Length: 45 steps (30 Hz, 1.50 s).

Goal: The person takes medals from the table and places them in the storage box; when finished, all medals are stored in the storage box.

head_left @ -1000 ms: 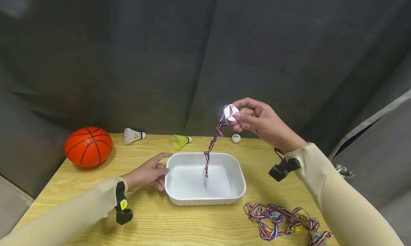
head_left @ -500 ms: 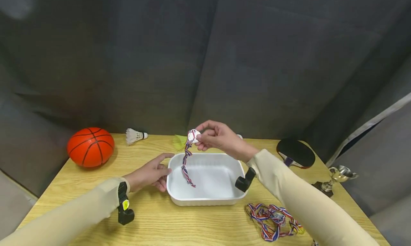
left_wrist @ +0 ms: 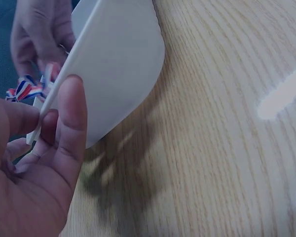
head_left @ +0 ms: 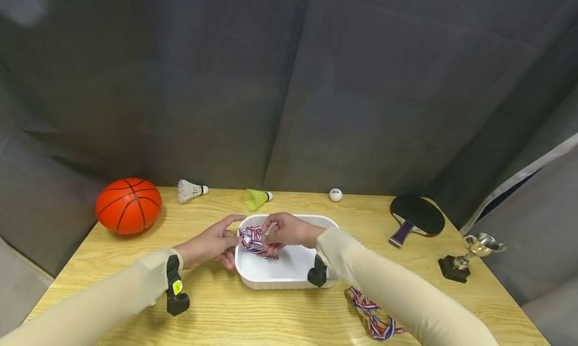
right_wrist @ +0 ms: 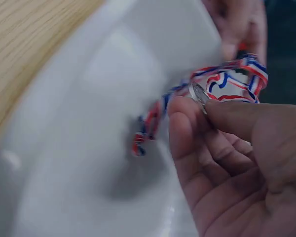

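Note:
A white plastic tub [head_left: 289,281] stands on the wooden table. At its left end my left hand [head_left: 209,243] pinches the rim, with thumb and fingers on either side of the wall in the left wrist view. My right hand [head_left: 289,231] is over the left part of the tub and pinches a silver medal [right_wrist: 199,94] by its edge between thumb and finger. The medal's red, white and blue ribbon [head_left: 254,239] is bunched by the tub's left wall, its knotted end hanging inside in the right wrist view.
More ribboned medals [head_left: 372,316] lie right of the tub, partly under my right sleeve. Along the back are a basketball [head_left: 128,206], a white shuttlecock [head_left: 191,190], a yellow shuttlecock [head_left: 256,199] and a white ball [head_left: 335,194]. A table tennis bat [head_left: 417,215] and a trophy cup [head_left: 465,258] stand right.
My right hand has carried the medal left and down, from high above the tub's right side to its left end. The ribbon now gathers there. My left hand has stayed on the rim.

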{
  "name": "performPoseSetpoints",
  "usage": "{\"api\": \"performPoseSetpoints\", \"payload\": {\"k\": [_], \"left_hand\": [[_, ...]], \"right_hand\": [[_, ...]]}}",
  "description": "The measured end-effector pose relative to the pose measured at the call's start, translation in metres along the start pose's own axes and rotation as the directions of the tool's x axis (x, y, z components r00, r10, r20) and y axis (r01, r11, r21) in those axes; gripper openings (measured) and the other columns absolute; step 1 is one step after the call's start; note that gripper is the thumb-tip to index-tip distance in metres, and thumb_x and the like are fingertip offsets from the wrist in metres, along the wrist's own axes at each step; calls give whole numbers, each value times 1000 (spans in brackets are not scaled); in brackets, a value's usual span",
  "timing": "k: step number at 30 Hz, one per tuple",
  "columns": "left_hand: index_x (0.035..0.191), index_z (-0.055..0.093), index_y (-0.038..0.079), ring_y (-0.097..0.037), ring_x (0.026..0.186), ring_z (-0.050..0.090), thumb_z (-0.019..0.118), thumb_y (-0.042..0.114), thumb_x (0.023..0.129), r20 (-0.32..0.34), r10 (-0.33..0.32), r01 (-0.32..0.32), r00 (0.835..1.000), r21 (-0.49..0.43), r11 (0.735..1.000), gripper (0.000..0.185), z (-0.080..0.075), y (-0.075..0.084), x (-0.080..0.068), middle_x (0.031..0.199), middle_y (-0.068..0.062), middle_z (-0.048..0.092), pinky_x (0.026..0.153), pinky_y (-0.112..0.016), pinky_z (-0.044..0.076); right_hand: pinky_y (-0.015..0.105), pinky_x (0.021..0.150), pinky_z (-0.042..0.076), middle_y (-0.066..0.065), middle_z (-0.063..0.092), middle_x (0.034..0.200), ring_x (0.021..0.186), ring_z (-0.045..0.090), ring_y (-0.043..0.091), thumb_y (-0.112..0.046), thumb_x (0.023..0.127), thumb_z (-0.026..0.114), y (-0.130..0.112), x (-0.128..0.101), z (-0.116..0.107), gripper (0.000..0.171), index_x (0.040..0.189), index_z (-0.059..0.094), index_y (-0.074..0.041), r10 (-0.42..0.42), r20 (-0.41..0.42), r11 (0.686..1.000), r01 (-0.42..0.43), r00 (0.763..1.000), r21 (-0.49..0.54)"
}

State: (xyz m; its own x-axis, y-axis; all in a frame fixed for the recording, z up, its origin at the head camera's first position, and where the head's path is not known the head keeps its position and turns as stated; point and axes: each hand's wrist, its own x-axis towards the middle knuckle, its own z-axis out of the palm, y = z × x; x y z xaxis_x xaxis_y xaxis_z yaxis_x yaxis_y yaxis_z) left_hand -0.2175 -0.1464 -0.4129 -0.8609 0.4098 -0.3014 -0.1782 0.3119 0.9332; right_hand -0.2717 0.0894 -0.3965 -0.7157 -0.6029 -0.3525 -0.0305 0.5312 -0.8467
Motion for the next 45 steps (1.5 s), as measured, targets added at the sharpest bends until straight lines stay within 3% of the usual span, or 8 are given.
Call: {"api": "performPoseSetpoints", "payload": {"k": [8, 15, 25, 37, 45], "left_hand": [[165, 21, 19, -14, 66, 67, 49, 9, 109, 3, 9, -9, 1000, -2, 1000, 64, 1, 0, 1, 106, -22, 66, 60, -27, 64], [166, 20, 20, -14, 67, 67, 48, 9, 110, 5, 8, -8, 1000, -4, 1000, 64, 1, 0, 0, 110, -23, 66, 60, -27, 64], [166, 17, 17, -15, 68, 66, 47, 7, 110, 14, 18, -17, 1000, -33, 999, 65, -1, 0, -1, 111, -24, 65, 60, -27, 64], [166, 17, 16, -14, 67, 66, 46, 7, 110, 15, 21, -20, 1000, -44, 999, 64, -1, -2, -1, 109, -24, 64, 59, -25, 63], [166, 18, 18, -16, 69, 66, 48, 8, 110, 4, -2, 2, 1000, -21, 1000, 65, 0, -1, 0, 113, -25, 65, 60, -27, 64]], "right_hand": [[24, 61, 64, 10, 72, 74, 59, 65, 9, 2, 100, 62, 7, 9, 17, 7, 105, 59, 4, 75, 72, 992, -68, 995, -102], [18, 51, 55, 5, 66, 66, 55, 62, 10, 0, 99, 66, 6, 9, 20, 9, 96, 57, -2, 121, 66, 980, -109, 990, -165], [18, 51, 52, 3, 65, 66, 55, 59, 10, -3, 97, 70, -3, 9, 27, 14, 90, 58, -4, 126, 30, 937, -109, 992, -332], [19, 53, 52, 3, 65, 68, 58, 60, 11, -6, 98, 70, 0, 9, 20, 12, 93, 59, -5, 109, 37, 953, -94, 993, -289], [26, 64, 61, 7, 70, 77, 65, 64, 12, -13, 101, 69, -15, -20, -12, 14, 110, 63, -4, 14, 7, 968, -12, 1000, -250]]}}
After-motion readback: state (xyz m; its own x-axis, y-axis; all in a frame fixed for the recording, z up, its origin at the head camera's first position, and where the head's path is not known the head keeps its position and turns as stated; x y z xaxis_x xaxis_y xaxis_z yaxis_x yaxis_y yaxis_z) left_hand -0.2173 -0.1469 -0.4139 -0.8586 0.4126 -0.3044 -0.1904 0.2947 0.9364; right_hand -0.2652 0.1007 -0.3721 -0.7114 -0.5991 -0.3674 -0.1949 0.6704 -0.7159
